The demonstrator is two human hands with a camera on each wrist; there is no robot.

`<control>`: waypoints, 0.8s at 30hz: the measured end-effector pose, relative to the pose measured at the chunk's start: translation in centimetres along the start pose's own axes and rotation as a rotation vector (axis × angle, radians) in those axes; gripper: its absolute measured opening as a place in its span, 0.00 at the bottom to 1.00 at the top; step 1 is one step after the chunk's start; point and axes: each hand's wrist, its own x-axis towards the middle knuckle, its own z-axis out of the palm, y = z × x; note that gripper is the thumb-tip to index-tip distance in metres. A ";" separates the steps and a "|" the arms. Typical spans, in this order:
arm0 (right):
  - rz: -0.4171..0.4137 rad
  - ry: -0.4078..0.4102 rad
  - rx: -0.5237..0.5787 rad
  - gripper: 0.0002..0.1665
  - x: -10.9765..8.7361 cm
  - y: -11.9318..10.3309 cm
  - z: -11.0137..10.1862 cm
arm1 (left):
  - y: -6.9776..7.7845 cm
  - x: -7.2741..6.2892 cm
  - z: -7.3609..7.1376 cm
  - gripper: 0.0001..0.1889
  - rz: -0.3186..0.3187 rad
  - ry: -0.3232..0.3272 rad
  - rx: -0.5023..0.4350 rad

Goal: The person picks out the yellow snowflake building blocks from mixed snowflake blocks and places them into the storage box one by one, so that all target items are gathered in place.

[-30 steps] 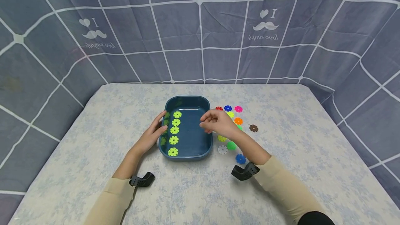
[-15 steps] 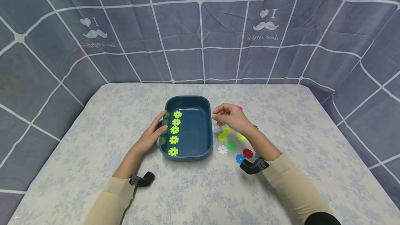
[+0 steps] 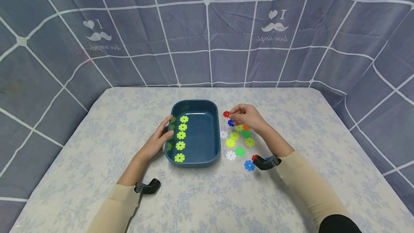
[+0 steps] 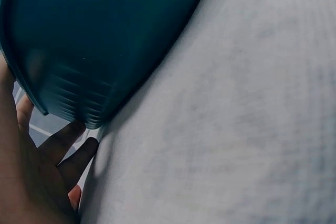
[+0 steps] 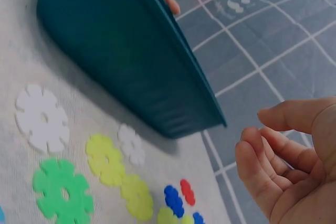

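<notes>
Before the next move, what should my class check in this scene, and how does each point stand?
1. Left grip on the tray's left rim: ok.
2. Yellow-green discs in the tray lined up: ok, five in one row.
3. Right grip unloaded: ok, no disc shows in it.
4. Loose discs sorted by color: not ok, mixed, right of the tray.
5. Nothing hidden beneath the right grip: cannot tell.

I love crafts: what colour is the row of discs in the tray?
Yellow-green discs, clearest in the head view.
</notes>
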 end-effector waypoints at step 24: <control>0.196 0.135 -0.135 0.12 3.5 4.3 -2.4 | 0.1 0.0 0.1 0.32 -0.016 0.012 0.005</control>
